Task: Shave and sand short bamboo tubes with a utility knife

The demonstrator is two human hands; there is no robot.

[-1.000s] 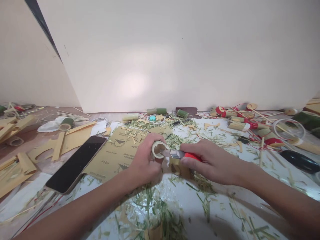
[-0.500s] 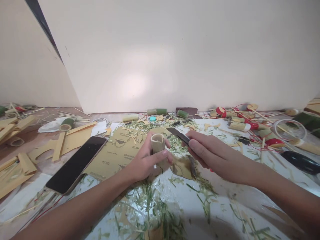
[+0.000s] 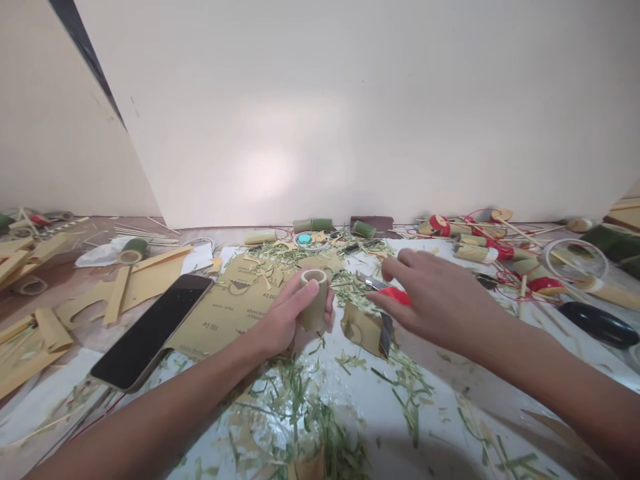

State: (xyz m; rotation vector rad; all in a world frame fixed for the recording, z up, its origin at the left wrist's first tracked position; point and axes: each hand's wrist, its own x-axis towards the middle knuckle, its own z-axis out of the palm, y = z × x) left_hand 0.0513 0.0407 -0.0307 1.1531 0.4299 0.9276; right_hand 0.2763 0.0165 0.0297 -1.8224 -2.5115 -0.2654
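In my left hand is a short, pale bamboo tube, held nearly upright with its round opening facing up and my thumb against its side near the rim. To the right, my right hand has its thumb and fingers around the red handle of a metal-tipped tool. The tool's tip points left, towards the tube, without touching it; most of the handle is hidden by the hand. Below it, a dark flat strip lies on a folded piece of brown sandpaper.
A phone lies at the left beside printed sandpaper sheets. Green shavings cover much of the white sheet. Bamboo pieces with red string, a tape ring and a black object are at the right.
The dark blade that my right hand held is no longer in it; the red-handled tool is there now. The tube has turned in my left hand, and its notched rim edge no longer shows.
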